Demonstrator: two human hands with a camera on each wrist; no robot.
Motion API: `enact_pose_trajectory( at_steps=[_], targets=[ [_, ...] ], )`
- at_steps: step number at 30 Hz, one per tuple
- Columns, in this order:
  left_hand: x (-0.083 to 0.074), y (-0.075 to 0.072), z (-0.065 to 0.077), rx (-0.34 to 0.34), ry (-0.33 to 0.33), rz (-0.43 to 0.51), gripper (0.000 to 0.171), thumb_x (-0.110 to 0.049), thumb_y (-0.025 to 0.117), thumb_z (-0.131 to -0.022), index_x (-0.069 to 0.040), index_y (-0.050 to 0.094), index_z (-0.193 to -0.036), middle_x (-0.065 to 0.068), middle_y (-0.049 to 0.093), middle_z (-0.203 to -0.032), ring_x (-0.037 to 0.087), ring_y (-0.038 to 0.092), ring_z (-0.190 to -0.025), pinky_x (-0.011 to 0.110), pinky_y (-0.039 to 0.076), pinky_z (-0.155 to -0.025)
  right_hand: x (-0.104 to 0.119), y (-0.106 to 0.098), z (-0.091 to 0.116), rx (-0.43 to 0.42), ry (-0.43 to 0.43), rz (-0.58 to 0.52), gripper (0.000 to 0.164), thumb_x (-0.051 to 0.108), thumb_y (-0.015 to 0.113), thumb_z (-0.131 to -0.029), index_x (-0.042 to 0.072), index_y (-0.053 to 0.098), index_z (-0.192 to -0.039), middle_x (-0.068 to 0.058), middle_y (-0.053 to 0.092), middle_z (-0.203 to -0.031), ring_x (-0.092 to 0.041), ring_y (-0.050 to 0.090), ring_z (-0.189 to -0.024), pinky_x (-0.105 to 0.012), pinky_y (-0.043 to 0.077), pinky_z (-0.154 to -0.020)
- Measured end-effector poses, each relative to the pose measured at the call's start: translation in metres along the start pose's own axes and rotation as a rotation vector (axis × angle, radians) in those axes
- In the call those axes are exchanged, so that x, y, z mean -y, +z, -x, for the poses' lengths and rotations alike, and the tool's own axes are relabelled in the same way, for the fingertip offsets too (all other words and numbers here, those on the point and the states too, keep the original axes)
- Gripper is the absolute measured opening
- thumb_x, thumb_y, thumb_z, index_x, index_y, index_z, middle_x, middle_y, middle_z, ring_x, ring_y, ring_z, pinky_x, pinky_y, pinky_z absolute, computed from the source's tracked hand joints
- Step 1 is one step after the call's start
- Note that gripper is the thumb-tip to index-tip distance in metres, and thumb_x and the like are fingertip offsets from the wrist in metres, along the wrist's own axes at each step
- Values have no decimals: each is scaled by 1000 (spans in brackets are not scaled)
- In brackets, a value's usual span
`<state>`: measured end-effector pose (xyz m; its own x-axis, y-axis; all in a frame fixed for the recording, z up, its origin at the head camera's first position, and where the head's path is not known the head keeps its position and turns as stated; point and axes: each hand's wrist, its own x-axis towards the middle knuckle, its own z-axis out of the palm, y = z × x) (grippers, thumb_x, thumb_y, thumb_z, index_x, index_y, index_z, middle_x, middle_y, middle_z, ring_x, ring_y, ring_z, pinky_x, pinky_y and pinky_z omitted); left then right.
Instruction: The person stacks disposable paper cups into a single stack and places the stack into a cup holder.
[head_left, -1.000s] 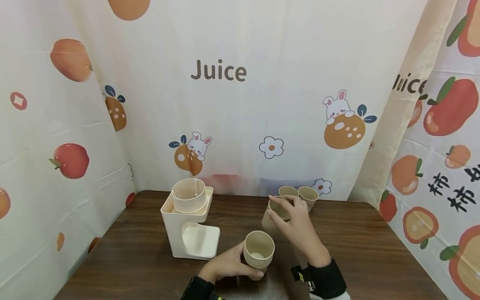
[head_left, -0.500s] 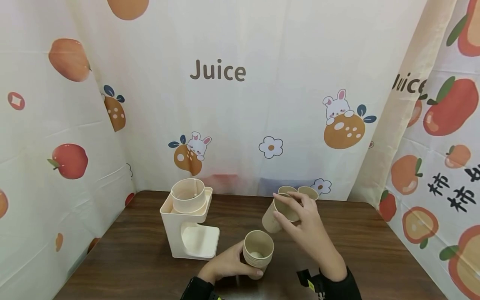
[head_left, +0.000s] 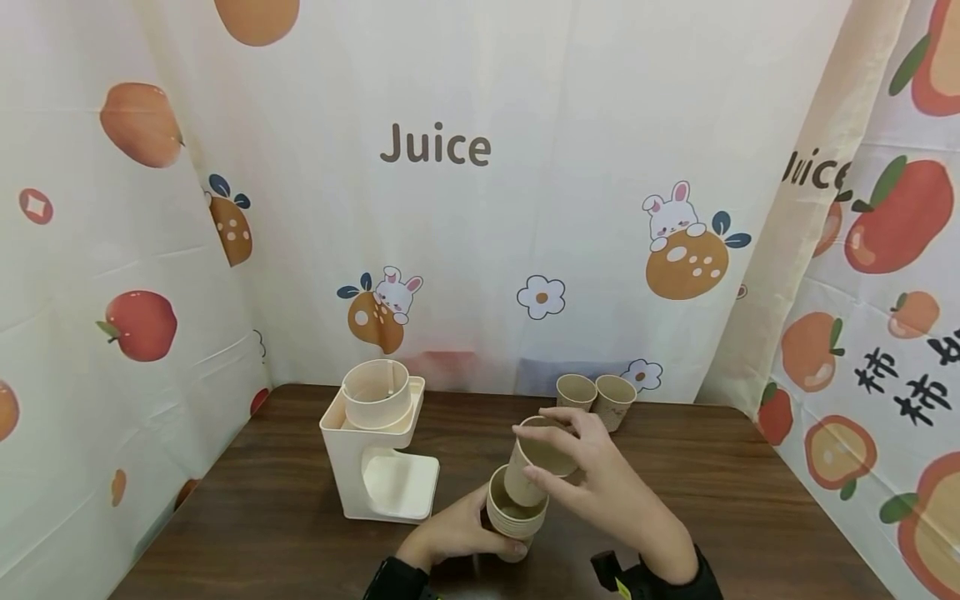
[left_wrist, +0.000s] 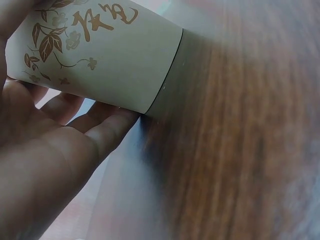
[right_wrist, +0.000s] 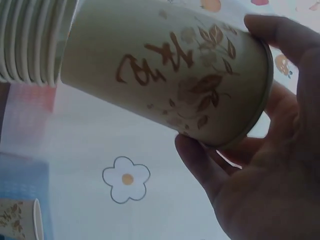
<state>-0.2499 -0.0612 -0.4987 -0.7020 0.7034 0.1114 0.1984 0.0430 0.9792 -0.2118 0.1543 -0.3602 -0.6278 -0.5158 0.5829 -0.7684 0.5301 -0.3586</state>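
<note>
My left hand (head_left: 459,528) grips a stack of beige paper cups (head_left: 514,527) low on its side, near the table's front. In the left wrist view the bottom cup (left_wrist: 115,55) of that stack shows brown leaf print and meets the table. Above the stack, my right hand (head_left: 600,475) holds a single paper cup (head_left: 522,467) near its rim, thumb and fingers on opposite sides. That cup is tilted, its base at the mouth of the stack. The right wrist view shows the same held cup (right_wrist: 165,75) beside the stack's several rims (right_wrist: 32,40).
Two more paper cups, a left one (head_left: 574,388) and a right one (head_left: 615,400), stand at the table's back edge. A cream toy juice machine (head_left: 352,467) with a round container (head_left: 375,408) on top stands left. A printed curtain (head_left: 465,250) hangs behind the wooden table (head_left: 262,500).
My right hand has brought the single cup leftward and toward me, from near the back cups to over the stack. The left hand and its stack have stayed nearly still.
</note>
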Motion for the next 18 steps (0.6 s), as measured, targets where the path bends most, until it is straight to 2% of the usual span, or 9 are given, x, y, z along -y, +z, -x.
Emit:
enact_pose_trajectory(
  at_steps=[3, 10, 13, 18],
  targets=[
    [0, 0, -1, 14, 4, 12, 71, -20, 75, -77, -30, 36, -136, 0, 56, -123, 19, 53, -110, 41, 39, -97, 1, 6, 0, 49, -40, 16, 39, 39, 62, -88, 37, 54, -127, 0, 42, -135, -21, 34, -122, -50, 42, -85],
    [1, -1, -2, 30, -3, 38, 74, -20, 75, -78, -20, 33, -138, 2, 57, -122, 20, 53, -108, 39, 39, -97, 4, 15, 1, 144, -31, -13, 38, 42, 59, -90, 38, 52, -127, -1, 40, -136, -21, 33, -122, -44, 45, -83],
    [2, -1, -1, 36, -7, 46, 74, -20, 75, -78, -20, 32, -139, 2, 57, -122, 21, 53, -109, 39, 39, -97, 4, 17, 2, 170, 4, -26, 38, 44, 59, -90, 43, 50, -127, 4, 38, -136, -17, 31, -124, -41, 46, -84],
    [1, -1, -1, 37, -5, 39, 73, -20, 74, -78, -25, 32, -138, 1, 57, -123, 21, 53, -109, 40, 39, -97, 1, 19, 2, 210, 2, -29, 39, 41, 58, -91, 40, 49, -129, 3, 40, -134, -18, 32, -124, -41, 47, -85]
  ],
)
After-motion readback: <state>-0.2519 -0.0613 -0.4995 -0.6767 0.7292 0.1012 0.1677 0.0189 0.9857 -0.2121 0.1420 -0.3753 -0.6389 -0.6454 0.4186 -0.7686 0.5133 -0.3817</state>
